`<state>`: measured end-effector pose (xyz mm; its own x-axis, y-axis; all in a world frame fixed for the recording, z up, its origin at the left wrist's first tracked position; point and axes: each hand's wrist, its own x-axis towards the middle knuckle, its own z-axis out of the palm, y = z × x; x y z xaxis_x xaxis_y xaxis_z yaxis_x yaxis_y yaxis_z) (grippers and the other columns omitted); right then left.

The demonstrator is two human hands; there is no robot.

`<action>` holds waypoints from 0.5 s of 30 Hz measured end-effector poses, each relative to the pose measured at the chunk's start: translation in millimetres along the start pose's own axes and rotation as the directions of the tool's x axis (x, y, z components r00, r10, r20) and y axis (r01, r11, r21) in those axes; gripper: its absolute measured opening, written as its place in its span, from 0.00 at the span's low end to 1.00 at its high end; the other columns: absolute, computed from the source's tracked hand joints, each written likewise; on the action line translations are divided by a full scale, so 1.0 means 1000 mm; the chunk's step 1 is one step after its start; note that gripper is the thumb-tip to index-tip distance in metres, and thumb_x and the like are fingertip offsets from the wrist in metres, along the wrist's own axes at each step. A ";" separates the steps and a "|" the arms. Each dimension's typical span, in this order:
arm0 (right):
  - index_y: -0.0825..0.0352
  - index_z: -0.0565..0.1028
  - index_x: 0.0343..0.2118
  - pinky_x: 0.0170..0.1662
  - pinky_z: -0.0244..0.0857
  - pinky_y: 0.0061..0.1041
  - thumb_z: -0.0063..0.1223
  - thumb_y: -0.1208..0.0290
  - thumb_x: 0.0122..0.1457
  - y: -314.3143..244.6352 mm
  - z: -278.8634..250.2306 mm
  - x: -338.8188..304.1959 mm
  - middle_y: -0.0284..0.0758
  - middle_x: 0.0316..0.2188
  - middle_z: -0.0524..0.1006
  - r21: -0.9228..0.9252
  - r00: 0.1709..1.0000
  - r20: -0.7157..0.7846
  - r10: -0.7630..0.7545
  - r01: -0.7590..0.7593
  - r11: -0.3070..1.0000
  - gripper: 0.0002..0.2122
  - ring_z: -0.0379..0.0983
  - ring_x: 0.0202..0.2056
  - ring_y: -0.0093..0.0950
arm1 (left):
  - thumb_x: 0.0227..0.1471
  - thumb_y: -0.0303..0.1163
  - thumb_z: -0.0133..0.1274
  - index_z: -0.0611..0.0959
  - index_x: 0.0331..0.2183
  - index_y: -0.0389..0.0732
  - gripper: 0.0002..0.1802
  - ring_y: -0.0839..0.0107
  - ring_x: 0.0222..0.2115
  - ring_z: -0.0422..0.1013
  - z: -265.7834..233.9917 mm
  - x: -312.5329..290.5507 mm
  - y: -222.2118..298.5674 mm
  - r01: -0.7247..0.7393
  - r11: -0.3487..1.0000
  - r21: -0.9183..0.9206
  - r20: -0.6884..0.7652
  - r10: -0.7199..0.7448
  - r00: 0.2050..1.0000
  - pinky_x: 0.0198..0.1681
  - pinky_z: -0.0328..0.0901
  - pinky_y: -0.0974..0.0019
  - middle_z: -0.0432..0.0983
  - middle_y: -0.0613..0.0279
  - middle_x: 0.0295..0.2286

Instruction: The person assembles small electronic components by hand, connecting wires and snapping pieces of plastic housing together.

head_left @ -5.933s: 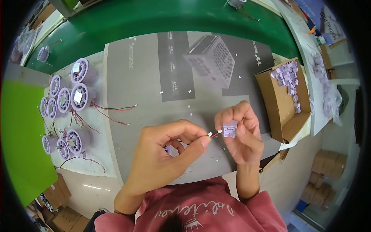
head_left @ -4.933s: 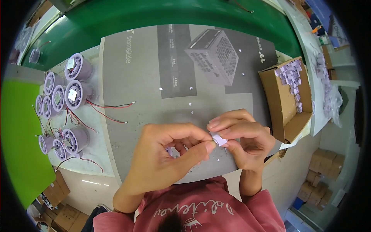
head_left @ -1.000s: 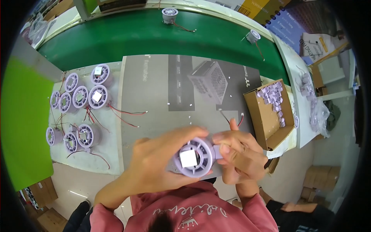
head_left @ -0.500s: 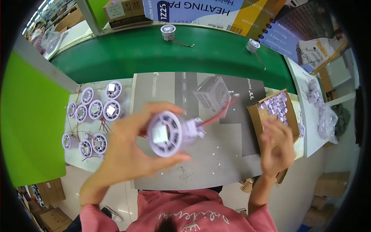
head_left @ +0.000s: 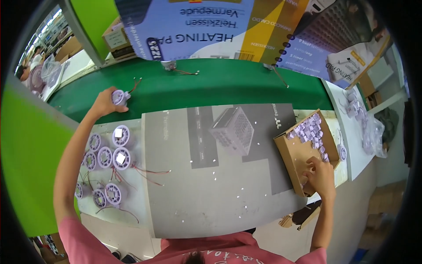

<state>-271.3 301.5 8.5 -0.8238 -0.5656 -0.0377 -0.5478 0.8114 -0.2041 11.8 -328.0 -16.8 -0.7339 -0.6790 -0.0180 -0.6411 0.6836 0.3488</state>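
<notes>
My left hand is out at the far left, over the near edge of the green belt. Its fingers are wrapped round a lilac round plastic housing, whose red wires trail up and to the right. My right hand reaches into an open cardboard box on the right, fingers bent and slightly apart over its floor. Small lilac plastic pieces are heaped at the box's far end. The right thumb is mostly hidden, and I see nothing held there.
Several lilac housings with wires stand left of the grey printed board, which carries white scraps. Two housings on the belt are partly behind the blue and yellow printed carton. A white side table stands right.
My left hand has carried the housing from above the board to the belt at far left. My right hand has lowered into the box. The view has shifted, and the carton covers more of the belt.
</notes>
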 end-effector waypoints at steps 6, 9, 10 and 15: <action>0.66 0.79 0.36 0.34 0.71 0.32 0.71 0.70 0.43 0.003 -0.017 0.008 0.40 0.26 0.81 -0.074 0.992 0.122 0.017 -0.008 0.997 0.16 0.79 0.29 0.37 | 0.38 0.55 0.69 0.68 0.58 0.33 0.53 0.45 0.55 0.66 -0.019 0.040 0.028 -0.205 0.880 0.427 0.044 0.207 0.977 0.57 0.62 0.50 0.66 0.37 0.56; 0.64 0.76 0.40 0.34 0.70 0.34 0.70 0.66 0.46 0.009 -0.016 0.042 0.38 0.28 0.80 -0.006 0.998 -0.029 -0.064 0.064 0.998 0.19 0.78 0.29 0.37 | 0.45 0.52 0.64 0.69 0.57 0.35 0.45 0.45 0.59 0.61 -0.008 0.093 0.071 -0.420 0.743 0.521 0.166 0.394 0.904 0.62 0.56 0.48 0.65 0.44 0.57; 0.63 0.76 0.40 0.34 0.69 0.35 0.70 0.64 0.46 0.005 -0.013 0.052 0.38 0.29 0.80 -0.016 0.993 -0.070 -0.094 0.093 0.995 0.19 0.77 0.29 0.37 | 0.45 0.52 0.64 0.69 0.57 0.35 0.45 0.45 0.59 0.61 0.004 0.105 0.091 -0.437 0.742 0.509 0.173 0.409 0.896 0.62 0.56 0.48 0.65 0.44 0.57; 0.63 0.73 0.37 0.29 0.66 0.40 0.67 0.62 0.49 -0.002 0.011 0.084 0.38 0.29 0.78 -0.028 0.956 -0.204 -0.212 0.211 0.977 0.17 0.76 0.27 0.40 | 0.44 0.52 0.65 0.73 0.56 0.41 0.41 0.48 0.55 0.65 0.047 0.161 0.057 -0.409 0.752 0.517 0.152 0.390 0.908 0.59 0.59 0.49 0.71 0.47 0.53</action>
<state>-337.9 251.3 -4.9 -0.7010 -0.6824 0.2071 -0.7130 0.6776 -0.1804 -153.8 -385.6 -43.6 -0.9507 -0.3093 -0.0225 -0.2976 0.9303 -0.2144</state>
